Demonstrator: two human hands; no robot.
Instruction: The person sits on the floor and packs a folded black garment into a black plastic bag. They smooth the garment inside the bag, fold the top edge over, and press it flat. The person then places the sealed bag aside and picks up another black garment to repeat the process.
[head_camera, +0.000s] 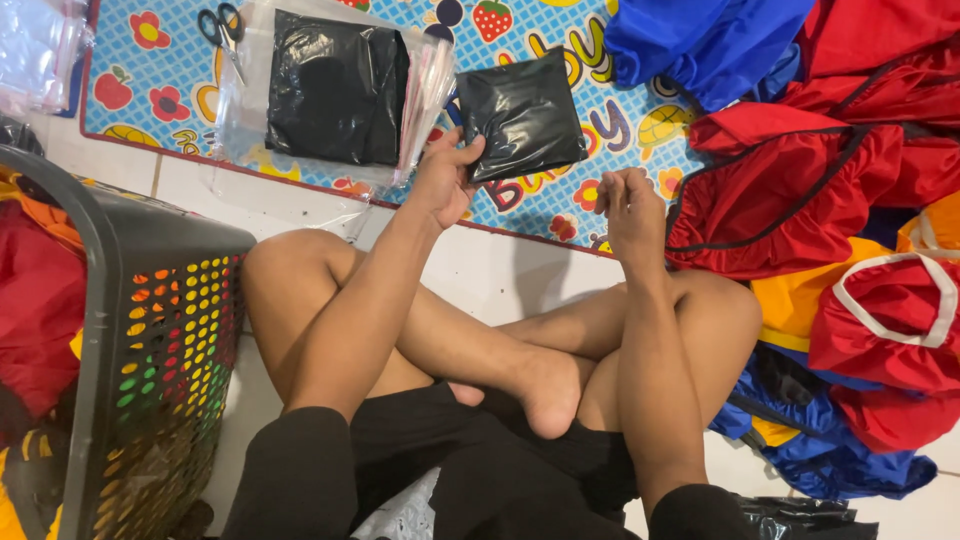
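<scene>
In the head view, your left hand (445, 180) was closed on the near left corner of a folded black garment (522, 115), thumb on top and fingers underneath, so the square packet stood just off the colourful play mat (160, 90). To do that hold well, I judged you needed a firm pinch at the corner and the packet kept flat, so the folds would not slide open. Your right hand (630, 205) held nothing; its fingers were loosely curled and it hovered just to the right of and nearer than the packet, close to it but apart. The packet lay between your two hands, further out than both.

To the far left, a clear plastic bag (330, 90) with another black folded piece inside rested on the mat, just beside your left hand, and scissors (222, 30) lay past it. A grey laundry basket (150, 340) stood at the near left, and a heap of red, blue and orange fabric bags (850, 200) filled the right side of the floor.
</scene>
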